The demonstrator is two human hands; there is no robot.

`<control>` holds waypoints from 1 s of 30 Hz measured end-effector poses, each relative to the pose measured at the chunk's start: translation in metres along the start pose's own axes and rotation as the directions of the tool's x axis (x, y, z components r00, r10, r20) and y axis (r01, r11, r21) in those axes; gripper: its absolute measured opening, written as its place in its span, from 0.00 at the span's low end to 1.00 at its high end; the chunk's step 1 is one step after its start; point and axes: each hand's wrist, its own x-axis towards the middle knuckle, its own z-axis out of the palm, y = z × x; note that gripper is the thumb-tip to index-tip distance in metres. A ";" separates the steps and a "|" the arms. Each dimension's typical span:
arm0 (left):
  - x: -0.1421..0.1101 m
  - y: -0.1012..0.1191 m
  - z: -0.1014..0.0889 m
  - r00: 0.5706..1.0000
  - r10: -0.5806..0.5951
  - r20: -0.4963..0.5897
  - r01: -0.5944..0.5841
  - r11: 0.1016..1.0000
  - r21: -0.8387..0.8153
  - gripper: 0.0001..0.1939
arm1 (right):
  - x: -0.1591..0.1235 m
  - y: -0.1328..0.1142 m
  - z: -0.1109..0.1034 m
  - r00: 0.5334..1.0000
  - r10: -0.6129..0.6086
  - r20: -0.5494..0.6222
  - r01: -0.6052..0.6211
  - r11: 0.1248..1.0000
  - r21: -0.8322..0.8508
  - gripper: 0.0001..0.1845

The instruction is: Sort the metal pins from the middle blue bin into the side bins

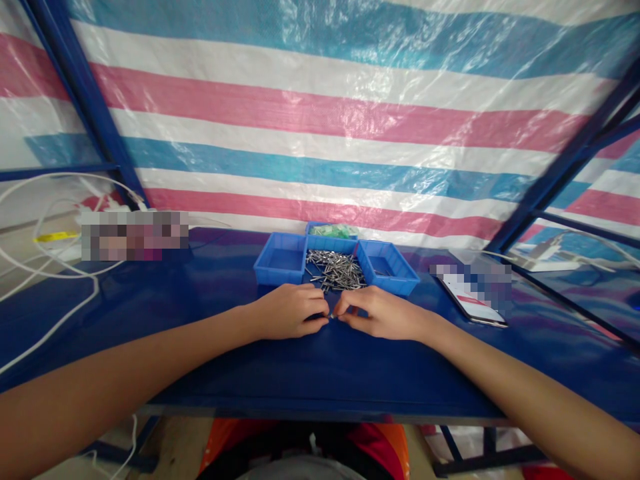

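Observation:
Over the blue table point(300, 373), my left hand point(289, 311) and my right hand point(383, 313) meet fingertip to fingertip. Both are closed in a pinch. A tiny shiny metal piece point(333, 316) shows between them, at the right fingertips; its kind is too small to make out. What the left fingers hold is hidden. Just beyond the hands, a heap of thin metal pins or screws point(336, 268) fills a blue bin and spills to its front edge.
Blue bins stand left point(280, 257) and right point(387, 267) of the heap; a rear bin holds green plastic packaging point(333, 231). A phone point(473, 300) lies right. White cables point(95, 293) cross the left side. A striped tarp point(320, 120) hangs behind.

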 end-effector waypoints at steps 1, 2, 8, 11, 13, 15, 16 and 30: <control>0.000 0.000 0.000 1.000 0.003 0.001 -0.003 1.000 -0.017 0.07 | 0.000 0.000 0.000 1.000 0.001 0.004 -0.001 1.000 0.002 0.06; 0.000 0.001 0.000 1.000 0.003 0.000 -0.003 1.000 -0.030 0.07 | 0.000 0.001 0.000 1.000 0.000 0.010 0.000 1.000 0.000 0.05; 0.002 0.003 -0.002 0.999 -0.050 0.006 0.050 0.997 -0.062 0.04 | 0.000 0.004 -0.001 0.998 0.008 0.058 -0.001 0.991 -0.133 0.06; 0.001 0.002 -0.003 0.998 -0.066 0.006 0.066 0.997 -0.041 0.03 | -0.001 0.007 -0.002 0.997 0.026 0.068 -0.014 0.985 -0.172 0.07; 0.001 0.002 -0.004 0.997 -0.071 0.009 0.071 0.997 -0.013 0.04 | -0.001 0.009 -0.002 0.997 0.031 0.064 -0.018 0.983 -0.183 0.07; 0.000 0.002 -0.004 0.998 -0.068 0.013 0.067 0.998 0.019 0.04 | -0.001 0.009 -0.001 0.997 0.034 0.063 -0.021 0.982 -0.190 0.07; 0.000 0.001 -0.004 0.998 -0.065 0.014 0.065 0.997 0.033 0.04 | -0.001 0.009 -0.001 0.997 0.036 0.063 -0.023 0.981 -0.191 0.07; 0.000 0.000 -0.003 0.997 -0.073 0.012 0.072 0.996 0.044 0.05 | -0.001 0.008 -0.005 0.997 0.042 0.067 -0.024 0.969 -0.245 0.11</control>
